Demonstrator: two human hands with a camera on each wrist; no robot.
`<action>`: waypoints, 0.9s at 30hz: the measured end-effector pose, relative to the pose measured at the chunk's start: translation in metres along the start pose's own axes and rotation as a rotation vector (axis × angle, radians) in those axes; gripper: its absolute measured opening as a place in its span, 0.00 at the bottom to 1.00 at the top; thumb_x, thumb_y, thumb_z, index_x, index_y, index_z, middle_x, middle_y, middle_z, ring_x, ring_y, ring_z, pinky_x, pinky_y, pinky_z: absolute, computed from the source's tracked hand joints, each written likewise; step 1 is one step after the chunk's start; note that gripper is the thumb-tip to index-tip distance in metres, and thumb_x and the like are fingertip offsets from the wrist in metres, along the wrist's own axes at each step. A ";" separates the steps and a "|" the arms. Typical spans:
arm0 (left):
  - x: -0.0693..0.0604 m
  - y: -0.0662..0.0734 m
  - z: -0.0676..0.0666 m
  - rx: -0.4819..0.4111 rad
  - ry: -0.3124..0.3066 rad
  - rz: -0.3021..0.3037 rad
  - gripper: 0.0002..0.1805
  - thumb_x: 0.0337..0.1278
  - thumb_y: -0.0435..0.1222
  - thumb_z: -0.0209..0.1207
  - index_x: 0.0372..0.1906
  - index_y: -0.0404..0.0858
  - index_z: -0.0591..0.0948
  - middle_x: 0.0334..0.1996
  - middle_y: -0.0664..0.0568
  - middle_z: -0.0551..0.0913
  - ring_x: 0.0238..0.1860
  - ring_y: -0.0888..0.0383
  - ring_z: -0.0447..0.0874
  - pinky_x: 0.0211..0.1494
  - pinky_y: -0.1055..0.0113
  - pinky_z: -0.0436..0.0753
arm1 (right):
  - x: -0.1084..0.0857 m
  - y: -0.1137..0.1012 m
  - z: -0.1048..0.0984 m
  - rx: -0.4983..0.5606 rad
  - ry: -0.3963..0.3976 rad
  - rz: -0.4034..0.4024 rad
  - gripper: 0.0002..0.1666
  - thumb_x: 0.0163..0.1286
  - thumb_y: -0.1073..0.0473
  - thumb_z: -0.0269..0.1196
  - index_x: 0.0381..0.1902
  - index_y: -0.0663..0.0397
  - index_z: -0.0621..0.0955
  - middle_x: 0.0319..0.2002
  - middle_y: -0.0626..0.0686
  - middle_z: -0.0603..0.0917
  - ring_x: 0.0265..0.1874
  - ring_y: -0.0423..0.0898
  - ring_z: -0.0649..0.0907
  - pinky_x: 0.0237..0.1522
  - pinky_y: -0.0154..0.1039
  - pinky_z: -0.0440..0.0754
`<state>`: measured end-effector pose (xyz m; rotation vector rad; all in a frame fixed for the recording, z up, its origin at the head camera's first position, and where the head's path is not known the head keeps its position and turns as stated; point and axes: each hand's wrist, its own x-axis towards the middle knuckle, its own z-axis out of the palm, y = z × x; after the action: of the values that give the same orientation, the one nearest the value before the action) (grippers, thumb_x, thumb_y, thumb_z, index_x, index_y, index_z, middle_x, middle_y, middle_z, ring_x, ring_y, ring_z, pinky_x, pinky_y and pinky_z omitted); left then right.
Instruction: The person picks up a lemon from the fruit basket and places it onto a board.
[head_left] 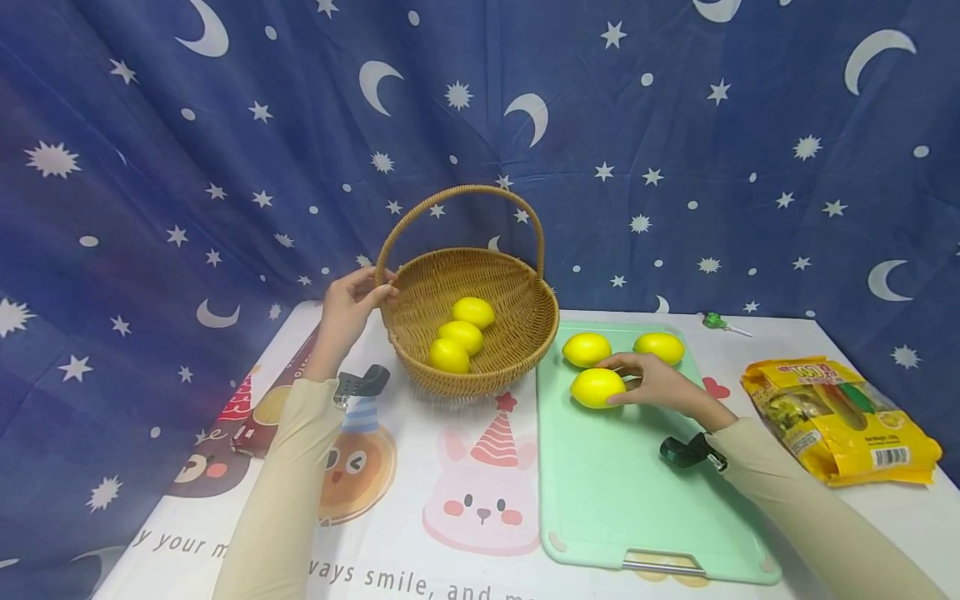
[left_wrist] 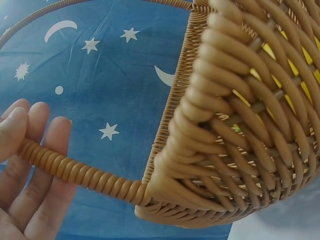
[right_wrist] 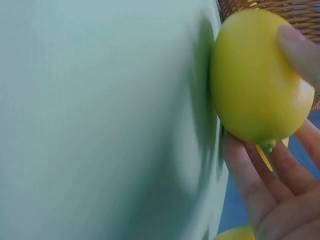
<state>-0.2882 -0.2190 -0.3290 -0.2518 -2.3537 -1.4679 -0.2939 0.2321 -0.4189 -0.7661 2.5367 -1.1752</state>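
Note:
My left hand (head_left: pixel 354 310) holds the handle (left_wrist: pixel 85 172) of a brown wicker basket (head_left: pixel 517 308) at its left base, thumb and fingers around the wrapped cane. Three yellow lemons (head_left: pixel 461 337) lie in a row inside the basket. On the right, my right hand (head_left: pixel 660 385) grips another lemon (head_left: pixel 596 388) over the light green cutting board (head_left: pixel 637 492). In the right wrist view, the thumb presses one side of this lemon (right_wrist: pixel 257 75) and the fingers are at its stem end. Just behind are two more lemons, one left (head_left: pixel 587 350) and one right (head_left: pixel 660 347), on the board.
A yellow snack packet (head_left: pixel 840 425) lies right of the board, and a green-wrapped lollipop (head_left: pixel 716 322) sits behind it. At the left, a dark red packet (head_left: pixel 262 417) is partly hidden by my left arm. A blue star-patterned curtain (head_left: pixel 675 167) hangs behind the table.

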 end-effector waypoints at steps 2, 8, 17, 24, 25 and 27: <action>0.000 0.001 0.000 -0.004 -0.001 0.002 0.16 0.62 0.37 0.57 0.49 0.32 0.79 0.37 0.48 0.86 0.32 0.74 0.83 0.49 0.69 0.84 | 0.001 0.001 0.002 -0.008 0.025 -0.009 0.33 0.51 0.56 0.73 0.55 0.61 0.76 0.55 0.62 0.79 0.53 0.60 0.78 0.50 0.43 0.83; -0.001 0.002 0.000 -0.005 0.002 0.005 0.16 0.61 0.38 0.57 0.50 0.31 0.79 0.37 0.48 0.86 0.31 0.74 0.82 0.48 0.71 0.84 | 0.001 0.000 0.005 -0.018 0.049 -0.043 0.33 0.51 0.58 0.73 0.54 0.64 0.75 0.53 0.65 0.78 0.52 0.62 0.78 0.51 0.49 0.83; -0.001 0.002 0.000 0.004 0.003 -0.001 0.16 0.62 0.38 0.57 0.49 0.32 0.79 0.39 0.43 0.86 0.31 0.74 0.82 0.49 0.68 0.84 | -0.003 -0.004 -0.001 0.010 -0.033 -0.021 0.34 0.51 0.57 0.73 0.55 0.62 0.75 0.56 0.63 0.77 0.54 0.61 0.78 0.53 0.48 0.82; -0.001 0.002 0.000 0.012 0.002 -0.002 0.16 0.61 0.39 0.58 0.49 0.33 0.79 0.40 0.40 0.85 0.31 0.75 0.82 0.53 0.62 0.83 | -0.006 -0.006 -0.004 -0.001 -0.095 -0.016 0.36 0.53 0.55 0.72 0.57 0.62 0.74 0.57 0.63 0.76 0.54 0.61 0.77 0.53 0.46 0.82; -0.001 0.002 0.000 0.011 0.002 -0.002 0.16 0.61 0.39 0.58 0.49 0.33 0.79 0.39 0.41 0.85 0.31 0.74 0.82 0.53 0.62 0.83 | -0.006 -0.006 -0.004 0.002 -0.099 -0.016 0.36 0.53 0.55 0.72 0.58 0.62 0.73 0.57 0.63 0.76 0.55 0.61 0.77 0.53 0.45 0.82; 0.000 0.002 0.000 0.010 0.002 -0.001 0.15 0.61 0.38 0.58 0.49 0.33 0.80 0.38 0.44 0.86 0.31 0.74 0.82 0.52 0.64 0.83 | -0.006 -0.006 -0.004 0.006 -0.106 -0.017 0.36 0.54 0.55 0.72 0.58 0.62 0.73 0.58 0.63 0.75 0.55 0.61 0.76 0.53 0.45 0.82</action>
<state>-0.2875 -0.2183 -0.3279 -0.2462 -2.3591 -1.4563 -0.2884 0.2353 -0.4117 -0.8275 2.4445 -1.1161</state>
